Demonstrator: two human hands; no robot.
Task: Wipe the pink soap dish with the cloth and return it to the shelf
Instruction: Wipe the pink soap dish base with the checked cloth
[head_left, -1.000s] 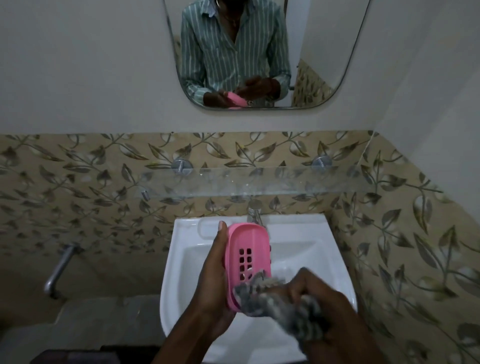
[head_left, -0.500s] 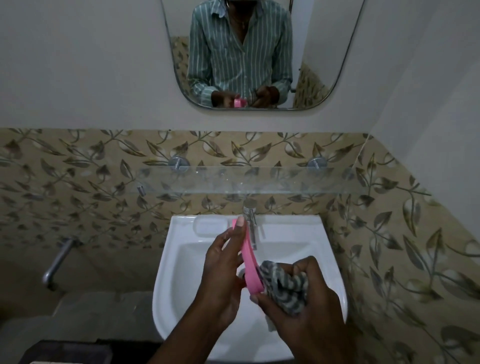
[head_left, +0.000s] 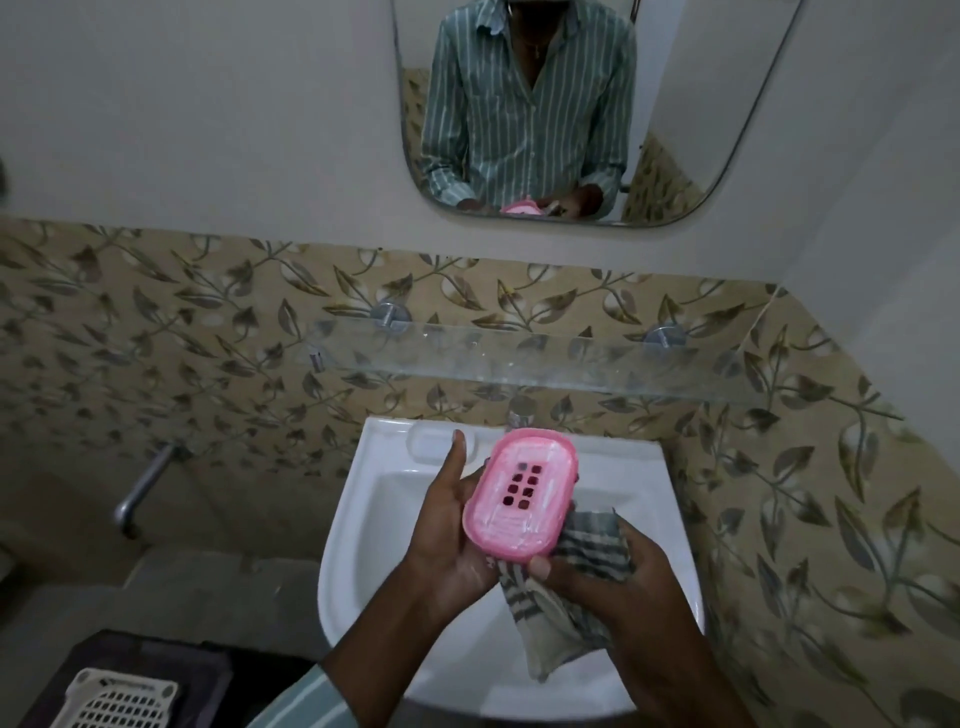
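Note:
The pink soap dish (head_left: 522, 493) lies face up over the white sink (head_left: 363, 519), its drain holes and whitish soap streaks showing. My left hand (head_left: 452, 525) cradles it from the left and below, thumb along its left rim. My right hand (head_left: 618, 577) grips a grey striped cloth (head_left: 576, 556) that sits under the dish's right side and hangs down into the basin; its thumb touches the dish's near corner. A glass shelf (head_left: 519, 364) is fixed to the tiled wall above the sink and carries nothing.
A tap (head_left: 521, 410) stands behind the dish, mostly hidden. A mirror (head_left: 701, 130) hangs above. At left a metal pipe (head_left: 143, 483) juts from the wall. A white perforated plastic item (head_left: 114, 701) lies on a dark surface at bottom left. The tiled right wall is close.
The dish has turned from edge-on to face up, showing its inside. The cloth has moved from the dish's face to beneath its right side.

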